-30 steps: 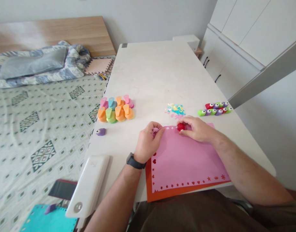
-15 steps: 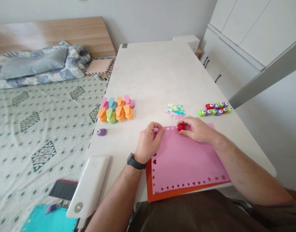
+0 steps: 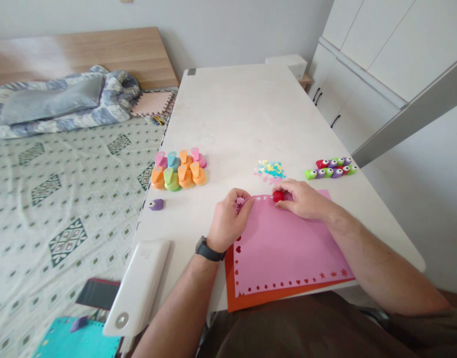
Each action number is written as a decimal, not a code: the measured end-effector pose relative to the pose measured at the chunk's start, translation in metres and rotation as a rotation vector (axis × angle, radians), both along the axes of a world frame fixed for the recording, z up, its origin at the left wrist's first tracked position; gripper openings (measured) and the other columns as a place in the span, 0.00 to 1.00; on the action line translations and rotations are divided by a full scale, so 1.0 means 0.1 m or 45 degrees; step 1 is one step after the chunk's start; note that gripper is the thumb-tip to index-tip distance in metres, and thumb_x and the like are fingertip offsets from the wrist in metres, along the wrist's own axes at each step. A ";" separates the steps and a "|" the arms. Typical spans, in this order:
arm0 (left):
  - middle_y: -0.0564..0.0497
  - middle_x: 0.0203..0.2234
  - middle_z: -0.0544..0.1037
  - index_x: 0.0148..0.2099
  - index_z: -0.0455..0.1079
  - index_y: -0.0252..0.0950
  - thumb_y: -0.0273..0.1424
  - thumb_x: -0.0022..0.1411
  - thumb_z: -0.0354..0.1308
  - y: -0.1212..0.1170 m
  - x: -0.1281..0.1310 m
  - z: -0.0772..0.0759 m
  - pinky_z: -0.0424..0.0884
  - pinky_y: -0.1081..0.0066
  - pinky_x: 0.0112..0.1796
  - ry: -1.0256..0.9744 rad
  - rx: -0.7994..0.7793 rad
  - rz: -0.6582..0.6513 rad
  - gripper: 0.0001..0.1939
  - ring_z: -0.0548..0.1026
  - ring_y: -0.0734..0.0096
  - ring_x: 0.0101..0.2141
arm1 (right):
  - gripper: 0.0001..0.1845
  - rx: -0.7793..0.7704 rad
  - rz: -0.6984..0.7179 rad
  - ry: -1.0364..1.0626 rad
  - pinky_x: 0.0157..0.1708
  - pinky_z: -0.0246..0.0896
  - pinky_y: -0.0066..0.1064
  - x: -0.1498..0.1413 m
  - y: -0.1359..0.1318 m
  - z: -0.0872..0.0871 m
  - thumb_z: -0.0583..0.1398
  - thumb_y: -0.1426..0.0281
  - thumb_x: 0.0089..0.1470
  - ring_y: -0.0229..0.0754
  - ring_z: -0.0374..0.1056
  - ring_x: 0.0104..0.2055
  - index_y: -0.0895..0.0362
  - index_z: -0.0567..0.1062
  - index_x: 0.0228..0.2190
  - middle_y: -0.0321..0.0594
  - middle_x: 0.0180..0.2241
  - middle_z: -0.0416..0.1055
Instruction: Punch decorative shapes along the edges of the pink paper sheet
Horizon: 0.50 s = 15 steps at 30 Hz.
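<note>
My left hand (image 3: 233,214) pinches the far left edge of a pink sheet of paper (image 3: 288,243) between thumb and fingers. In my right hand (image 3: 299,199) is a small red craft punch (image 3: 278,197), closed in at the sheet's far edge, just right of a few punched shapes. Stars, hearts and other cut-outs line the sheet's near and left edges. An orange sheet (image 3: 231,283) lies underneath and shows along the left and near sides. Beyond my right hand lies a pile of small paper cut-outs (image 3: 271,169) in blue, yellow and pink.
Several larger lever punches (image 3: 178,174) and a single purple punch (image 3: 156,204) stand at the table's left. Several small punches (image 3: 330,169) are lined up on the right. A white device (image 3: 138,283) overhangs the left edge. Below lies a turquoise sheet (image 3: 79,343).
Both hands stay in almost the same place, with the red punch still at the sheet's far edge. The view has shifted very slightly.
</note>
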<state>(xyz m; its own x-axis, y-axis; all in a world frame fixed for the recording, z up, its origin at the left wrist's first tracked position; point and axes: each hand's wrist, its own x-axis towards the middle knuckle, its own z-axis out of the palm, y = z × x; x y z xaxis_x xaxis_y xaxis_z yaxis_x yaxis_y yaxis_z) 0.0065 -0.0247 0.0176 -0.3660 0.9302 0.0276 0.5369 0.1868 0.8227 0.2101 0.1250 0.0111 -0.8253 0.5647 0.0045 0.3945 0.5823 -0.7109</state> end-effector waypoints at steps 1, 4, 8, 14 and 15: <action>0.54 0.29 0.78 0.43 0.72 0.39 0.42 0.69 0.57 0.00 0.00 0.00 0.68 0.70 0.33 0.005 -0.002 -0.002 0.12 0.74 0.71 0.28 | 0.07 0.002 -0.001 0.000 0.42 0.64 0.36 0.00 0.00 0.00 0.67 0.71 0.54 0.45 0.70 0.39 0.53 0.78 0.37 0.39 0.38 0.76; 0.52 0.33 0.80 0.45 0.72 0.39 0.42 0.69 0.57 0.00 0.00 0.00 0.71 0.69 0.37 0.025 0.014 -0.010 0.12 0.76 0.69 0.32 | 0.07 0.009 0.004 0.007 0.42 0.64 0.36 0.00 0.00 0.00 0.67 0.71 0.54 0.44 0.70 0.39 0.53 0.78 0.37 0.40 0.38 0.76; 0.49 0.43 0.81 0.50 0.72 0.39 0.40 0.68 0.59 0.02 -0.02 -0.03 0.73 0.65 0.46 0.049 0.070 -0.019 0.13 0.79 0.65 0.42 | 0.08 0.012 0.008 0.026 0.42 0.63 0.36 0.00 0.00 -0.02 0.67 0.70 0.54 0.44 0.70 0.39 0.53 0.78 0.38 0.40 0.38 0.75; 0.46 0.48 0.80 0.55 0.70 0.38 0.38 0.67 0.61 0.07 -0.07 -0.02 0.75 0.62 0.48 0.170 0.196 0.013 0.17 0.79 0.63 0.47 | 0.06 -0.004 -0.001 0.034 0.42 0.63 0.36 0.01 0.00 0.00 0.67 0.71 0.54 0.44 0.70 0.39 0.53 0.78 0.37 0.39 0.38 0.75; 0.45 0.50 0.79 0.55 0.70 0.38 0.38 0.67 0.62 0.08 -0.06 0.01 0.74 0.61 0.50 0.249 0.230 0.006 0.17 0.78 0.61 0.49 | 0.06 -0.012 -0.004 0.035 0.41 0.63 0.36 0.01 -0.01 0.00 0.66 0.70 0.54 0.44 0.70 0.39 0.53 0.78 0.37 0.39 0.37 0.75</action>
